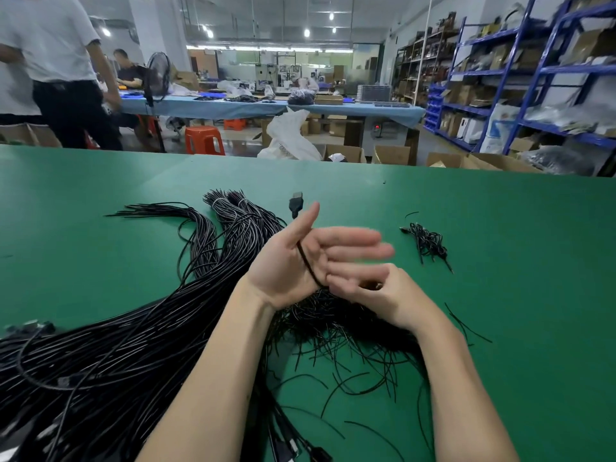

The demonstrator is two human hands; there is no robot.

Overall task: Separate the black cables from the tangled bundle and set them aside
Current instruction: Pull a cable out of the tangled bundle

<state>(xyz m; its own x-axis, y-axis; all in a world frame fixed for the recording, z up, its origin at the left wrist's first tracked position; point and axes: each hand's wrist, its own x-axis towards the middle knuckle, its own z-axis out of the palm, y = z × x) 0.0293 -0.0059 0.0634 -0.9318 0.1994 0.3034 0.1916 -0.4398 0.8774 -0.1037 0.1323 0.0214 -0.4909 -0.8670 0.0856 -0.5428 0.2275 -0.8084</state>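
Note:
A big tangled bundle of black cables [110,345] lies across the green table [500,228] from the lower left to the centre. One black cable [305,261] with a USB plug [296,202] at its far end runs across my left hand [300,258], whose palm faces up with fingers straight and blurred. My right hand [376,295] has curled fingers and pinches that cable just below the left palm. A small pile of short black cables [428,243] lies apart to the right.
Loose short black wire pieces [350,345] are strewn under and around my forearms. Beyond the table's far edge stand cardboard boxes [393,155], a red stool [203,140], blue shelving [520,78] and a standing person [63,71] at the far left.

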